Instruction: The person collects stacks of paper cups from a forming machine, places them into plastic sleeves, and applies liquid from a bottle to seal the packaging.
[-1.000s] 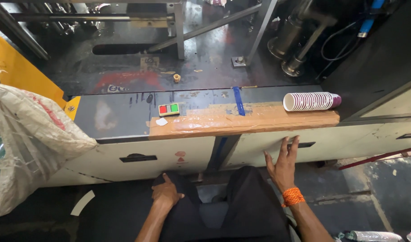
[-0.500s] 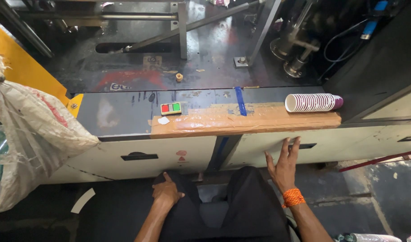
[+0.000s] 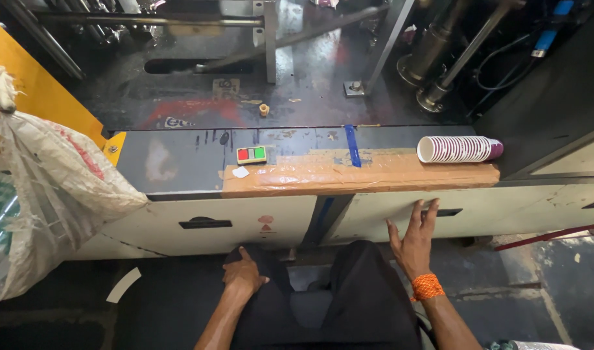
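Your left hand [image 3: 243, 275] rests palm-down on your left knee, fingers loosely curled over the dark trouser cloth, gripping nothing. Your right hand [image 3: 413, 243] is raised off the other knee, fingers spread and pointing up toward the cream cabinet front [image 3: 400, 217]; fingertips lie at or just short of the panel, near a dark recessed handle slot [image 3: 447, 212]. Whether they touch it, you cannot tell from this angle. Nothing is held in that hand either. An orange band [image 3: 426, 286] wraps the right wrist.

Above the panel, a strip of taped brown cardboard [image 3: 358, 174] runs along the ledge edge. A stack of nested paper cups [image 3: 459, 149], lying on its side with the open mouth to the left, sits on the right end of that ledge, well above your right hand and apart from it. A small red-and-green push-button box [image 3: 251, 154] stands at the cardboard's left end, a scrap of white paper [image 3: 241, 172] just beside it. A blue tape strip [image 3: 352, 145] crosses the ledge near the middle.

At far left, a woven white sack [image 3: 57, 188] hangs against the yellow guard [image 3: 31, 91]. Beyond the ledge lies a dark, oily machine bed [image 3: 297, 84] with steel posts.
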